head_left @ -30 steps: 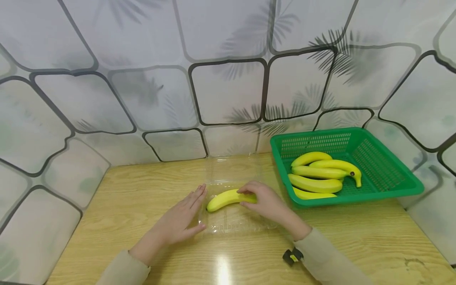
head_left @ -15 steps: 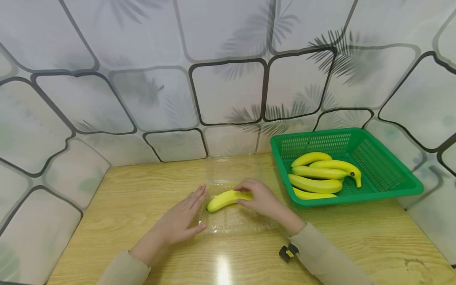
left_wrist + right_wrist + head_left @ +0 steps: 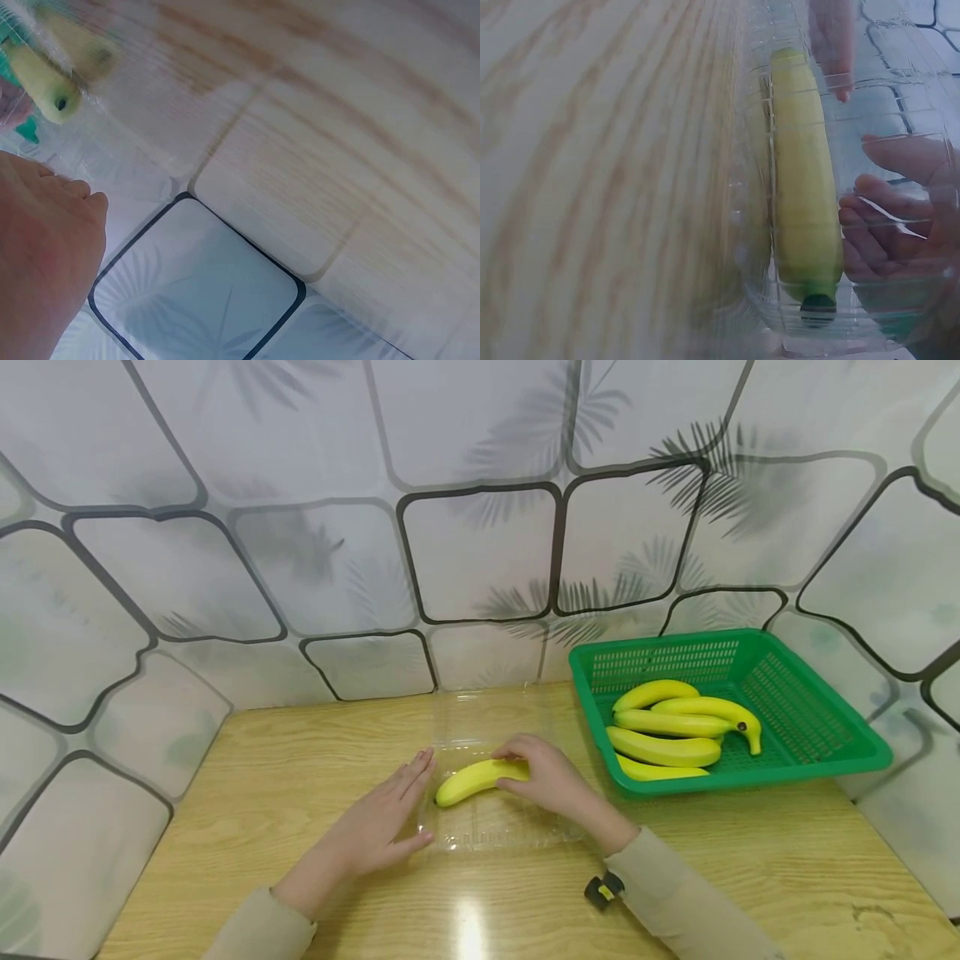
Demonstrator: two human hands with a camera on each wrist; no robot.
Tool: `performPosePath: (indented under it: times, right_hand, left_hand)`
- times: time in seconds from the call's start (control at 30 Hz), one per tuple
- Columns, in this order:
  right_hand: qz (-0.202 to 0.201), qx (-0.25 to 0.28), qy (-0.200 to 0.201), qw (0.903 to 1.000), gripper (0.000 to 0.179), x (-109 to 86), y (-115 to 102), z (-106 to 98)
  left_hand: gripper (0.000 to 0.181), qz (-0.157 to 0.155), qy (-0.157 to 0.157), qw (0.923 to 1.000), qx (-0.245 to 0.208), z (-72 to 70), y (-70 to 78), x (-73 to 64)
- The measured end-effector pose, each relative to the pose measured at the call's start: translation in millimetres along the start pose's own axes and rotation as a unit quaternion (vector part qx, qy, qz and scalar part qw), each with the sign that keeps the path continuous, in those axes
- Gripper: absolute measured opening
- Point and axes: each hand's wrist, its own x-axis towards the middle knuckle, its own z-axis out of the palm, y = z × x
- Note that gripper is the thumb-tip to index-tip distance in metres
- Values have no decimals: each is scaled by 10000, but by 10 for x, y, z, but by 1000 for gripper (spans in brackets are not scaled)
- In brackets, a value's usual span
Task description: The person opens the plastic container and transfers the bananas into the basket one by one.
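A yellow banana (image 3: pixel 472 781) lies in the near half of a clear plastic clamshell box (image 3: pixel 491 839), whose lid (image 3: pixel 491 714) is folded back toward the wall. My right hand (image 3: pixel 551 781) pinches the banana's right end, thumb on the near side and fingers on the far side. Through the clear wall in the right wrist view, those fingers (image 3: pixel 874 232) show close beside the banana (image 3: pixel 806 180). My left hand (image 3: pixel 382 818) rests along the box's left edge with fingers straight and thumb spread. Only part of the left hand (image 3: pixel 45 247) shows in the left wrist view.
A green plastic basket (image 3: pixel 817 710) with several bananas (image 3: pixel 667 748) stands at the back right of the wooden table (image 3: pixel 300 760). Patterned wall covering (image 3: pixel 480 560) closes off the back and both sides. A small black device (image 3: pixel 603 891) sits by the right cuff.
My right hand has moved slightly left and away from me, and now covers more of the banana's right end. The left hand, the box and the basket stay where they were.
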Motion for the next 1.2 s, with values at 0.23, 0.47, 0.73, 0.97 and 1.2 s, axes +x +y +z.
performPosePath:
  times: [0.23, 0.47, 0.73, 0.97, 1.2]
  right_hand:
    - [51, -44, -21, 10000, 35, 17, 12, 4]
    - [-32, -68, 23, 10000, 36, 27, 35, 13]
    - [63, -13, -34, 10000, 37, 25, 36, 11]
    - [328, -110, -128, 9993, 38, 41, 12, 25]
    - [373, -364, -217, 9984, 39, 48, 41, 56]
  left_hand:
    - [95, 40, 40, 10000, 42, 12, -11, -1]
    - [96, 54, 27, 9999, 143, 30, -22, 5]
    - [95, 94, 102, 9998, 145, 15, -11, 1]
    - [95, 75, 60, 9999, 90, 8, -7, -1]
    - [95, 120, 161, 9997, 111, 14, -9, -4]
